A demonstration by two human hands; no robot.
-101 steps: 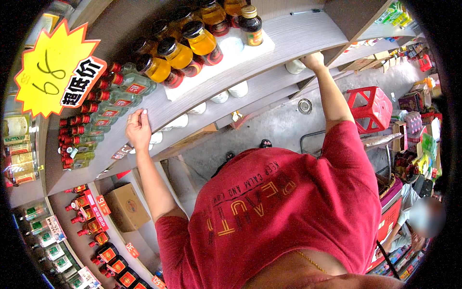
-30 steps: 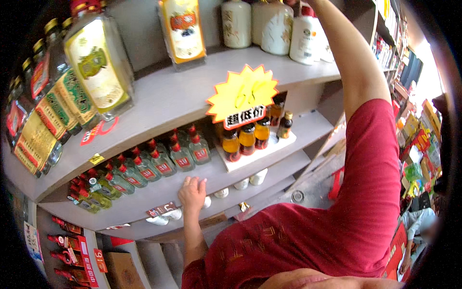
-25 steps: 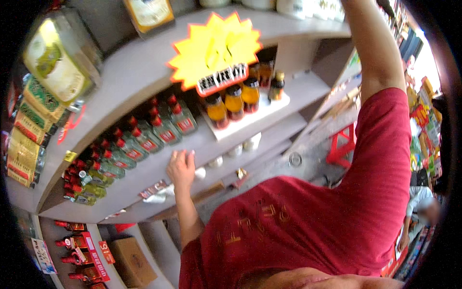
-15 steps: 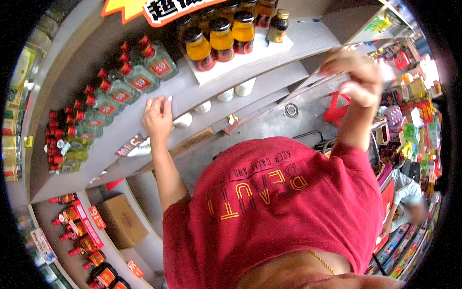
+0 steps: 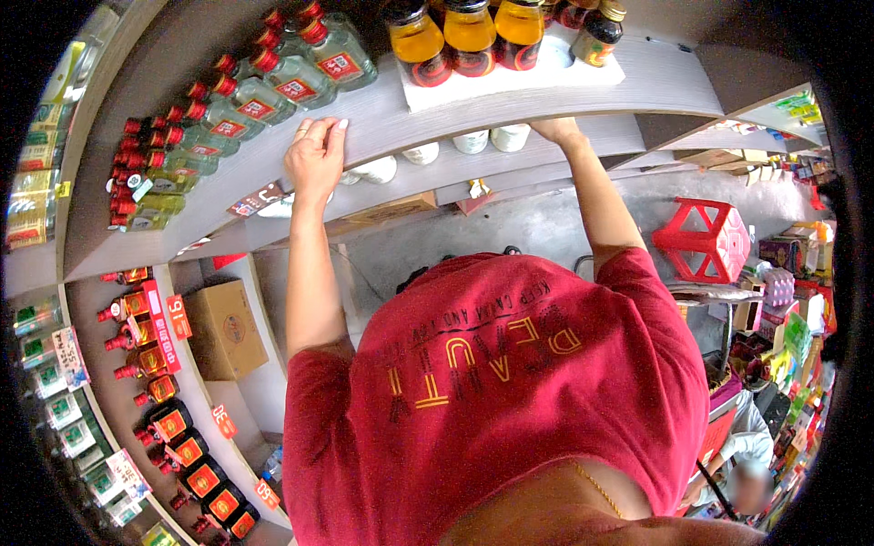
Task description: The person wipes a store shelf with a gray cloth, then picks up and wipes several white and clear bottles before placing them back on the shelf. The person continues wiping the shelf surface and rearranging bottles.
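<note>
My left hand (image 5: 314, 160) is on the front edge of a grey wooden shelf (image 5: 382, 127), its fingers bent together over the board. Just beyond it stand clear bottles with red caps (image 5: 298, 82) in rows. My right hand (image 5: 553, 129) reaches in under the same shelf, and the board hides its fingers. Nearest to it on the lower level is a white round container (image 5: 510, 137), with several more alike to its left. Whether my right hand touches one cannot be seen.
Jars of orange contents (image 5: 470, 41) and a small dark gold-capped bottle (image 5: 599, 36) stand on a white slab (image 5: 428, 98). At left are dark bottles (image 5: 205, 478) and a cardboard box (image 5: 228, 329). A red stool (image 5: 706, 238) stands at right; another person (image 5: 748, 437) is at lower right.
My right hand has moved from raised at the right to under the shelf, left and forward. My left hand stays at the shelf edge. The whole view has shifted.
</note>
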